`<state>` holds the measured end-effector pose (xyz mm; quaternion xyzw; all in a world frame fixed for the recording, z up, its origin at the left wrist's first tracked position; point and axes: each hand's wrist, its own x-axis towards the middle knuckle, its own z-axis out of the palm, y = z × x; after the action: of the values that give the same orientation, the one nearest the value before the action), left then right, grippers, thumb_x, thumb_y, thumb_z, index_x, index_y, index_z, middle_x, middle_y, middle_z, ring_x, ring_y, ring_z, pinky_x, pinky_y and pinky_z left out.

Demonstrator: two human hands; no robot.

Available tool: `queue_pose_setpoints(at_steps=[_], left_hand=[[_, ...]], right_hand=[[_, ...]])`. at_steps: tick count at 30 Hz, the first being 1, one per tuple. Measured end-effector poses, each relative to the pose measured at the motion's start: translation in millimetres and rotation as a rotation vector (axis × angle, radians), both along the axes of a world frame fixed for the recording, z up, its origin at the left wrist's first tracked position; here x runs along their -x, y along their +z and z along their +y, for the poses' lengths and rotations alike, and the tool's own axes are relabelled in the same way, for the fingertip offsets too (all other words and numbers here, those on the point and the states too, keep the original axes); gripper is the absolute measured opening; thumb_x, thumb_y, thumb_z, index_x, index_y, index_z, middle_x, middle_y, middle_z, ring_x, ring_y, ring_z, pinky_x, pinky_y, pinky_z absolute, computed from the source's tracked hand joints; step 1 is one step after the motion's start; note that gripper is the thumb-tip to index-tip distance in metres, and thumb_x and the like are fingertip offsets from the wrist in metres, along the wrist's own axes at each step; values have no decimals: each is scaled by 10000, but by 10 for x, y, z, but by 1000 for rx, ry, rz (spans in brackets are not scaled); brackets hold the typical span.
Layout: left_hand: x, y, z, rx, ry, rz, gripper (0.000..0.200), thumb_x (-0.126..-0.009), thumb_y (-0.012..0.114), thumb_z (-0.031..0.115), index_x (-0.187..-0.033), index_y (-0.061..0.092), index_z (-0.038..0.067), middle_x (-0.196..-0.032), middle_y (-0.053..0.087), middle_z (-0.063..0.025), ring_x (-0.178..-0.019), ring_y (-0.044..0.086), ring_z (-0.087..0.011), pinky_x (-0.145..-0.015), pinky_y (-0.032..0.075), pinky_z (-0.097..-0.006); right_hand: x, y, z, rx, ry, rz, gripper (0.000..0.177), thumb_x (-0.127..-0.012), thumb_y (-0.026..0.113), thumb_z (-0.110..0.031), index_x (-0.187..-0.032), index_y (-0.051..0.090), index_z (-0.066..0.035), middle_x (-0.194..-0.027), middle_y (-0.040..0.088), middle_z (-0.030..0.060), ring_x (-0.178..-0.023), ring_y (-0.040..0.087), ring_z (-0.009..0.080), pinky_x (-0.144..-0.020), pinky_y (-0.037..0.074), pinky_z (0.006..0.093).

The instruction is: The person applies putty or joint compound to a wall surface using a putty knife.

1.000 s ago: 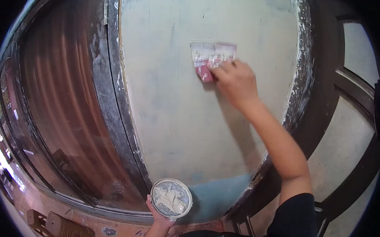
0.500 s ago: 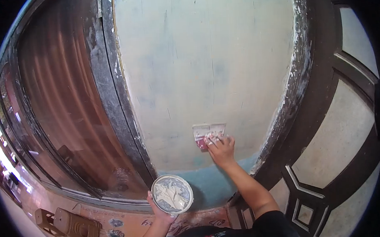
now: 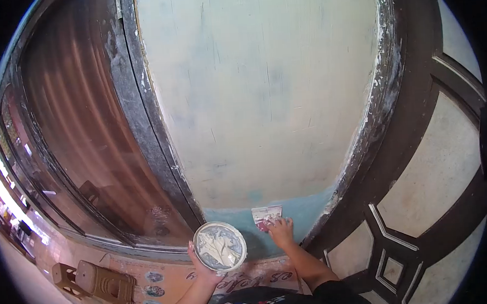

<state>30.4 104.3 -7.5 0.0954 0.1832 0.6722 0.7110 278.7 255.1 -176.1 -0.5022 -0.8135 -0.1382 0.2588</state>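
Note:
My left hand [image 3: 205, 268] holds a round tub [image 3: 220, 248] of whitish paste from below and the side, its open top facing up. My right hand [image 3: 281, 230] grips a wide putty knife [image 3: 267, 216] with a pinkish-red handle part. The blade lies against the blue-green strip low on the wall panel [image 3: 258, 108], just under the edge of the pale coating. White paste smears my right fingers. Thin dark lines and bluish patches show on the pale surface above.
A dark, paint-flecked frame [image 3: 144, 113] borders the panel on the left, beside glass with a brown curtain [image 3: 79, 115]. Dark trim and pale door panels [image 3: 434, 165] stand right. Brown plastic stools [image 3: 105, 280] and a printed sheet [image 3: 243, 279] are on the floor.
My right hand and the putty knife have moved down the wall, from the pale area to the blue-green strip. The tub stays in my left hand. The view has shifted slightly.

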Motion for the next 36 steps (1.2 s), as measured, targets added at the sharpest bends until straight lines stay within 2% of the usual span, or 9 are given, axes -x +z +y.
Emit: queue_pose_setpoints(at_steps=[7, 9, 13, 16, 21, 23, 24, 31, 36], left_hand=[[-9, -41, -24, -19, 3, 11, 774, -854, 383, 704, -1387, 444, 146, -1398, 470, -110, -1256, 463, -351, -1033, 377, -551], [-43, -24, -19, 7, -6, 3, 773, -855, 377, 703, -1388, 442, 146, -1400, 467, -110, -1258, 461, -351, -1034, 376, -552], [-105, 4, 14, -25, -14, -20, 775, -851, 385, 700, -1389, 439, 146, -1397, 470, -111, -1256, 464, -351, -1034, 378, -553], [-109, -61, 41, -16, 7, -44, 776, -838, 412, 694, -1382, 448, 142, -1388, 480, -118, -1245, 474, -352, -1026, 388, -551], [-59, -57, -10, -34, 56, -23, 761, -847, 411, 682, -1377, 454, 138, -1393, 477, -127, -1242, 476, -363, -1023, 389, -555], [-24, -66, -25, -41, 72, -80, 763, -854, 398, 685, -1382, 448, 138, -1399, 470, -129, -1255, 463, -367, -1030, 383, -554], [8, -55, -44, -39, 83, -88, 771, -852, 395, 692, -1385, 445, 137, -1400, 469, -129, -1256, 463, -367, -1031, 383, -554], [161, -86, -173, -24, 99, -116, 778, -850, 375, 700, -1389, 439, 141, -1416, 452, -126, -1271, 451, -360, -1039, 378, -552], [201, -95, -227, 46, 108, -80, 782, -851, 376, 700, -1397, 427, 143, -1424, 443, -125, -1274, 447, -362, -1044, 370, -553]], right_hand=[[-35, 346, -182, 83, 27, 167, 334, -761, 701, -200, -1091, 657, -170, -1175, 600, 33, -1135, 521, 259, -1001, 327, 501], [-67, 439, -82, 266, 97, 509, 294, -781, 665, -119, -1072, 641, -85, -1088, 619, 101, -1006, 583, 320, -928, 416, 456], [30, 784, -25, 165, 115, 831, 240, -815, 614, -17, -1055, 609, -22, -984, 627, 119, -880, 621, 280, -822, 486, 373], [72, 1163, -97, 517, 276, 1487, 271, -830, 576, 58, -1091, 592, -14, -951, 625, 88, -879, 586, 111, -776, 487, 287], [-62, 1258, -55, 798, 372, 1411, 263, -906, 529, -20, -1167, 557, -4, -1014, 634, 90, -897, 602, 133, -785, 488, 268], [-104, 1299, -88, 1179, 637, 1774, 306, -916, 484, -34, -1214, 544, -3, -1143, 625, 124, -933, 631, 179, -790, 499, 297], [-124, 1230, -38, 1282, 602, 1730, 364, -897, 454, 20, -1255, 515, -1, -1218, 596, 159, -955, 636, 215, -802, 511, 320], [199, 667, 24, 954, 425, 1641, 220, -941, 547, -89, -1141, 526, -1, -1060, 634, 148, -847, 659, 205, -699, 535, 281], [606, 837, 312, 729, 207, 1716, 295, -951, 603, -302, -1013, 511, -28, -731, 605, 54, -591, 621, 158, -527, 501, 261]])
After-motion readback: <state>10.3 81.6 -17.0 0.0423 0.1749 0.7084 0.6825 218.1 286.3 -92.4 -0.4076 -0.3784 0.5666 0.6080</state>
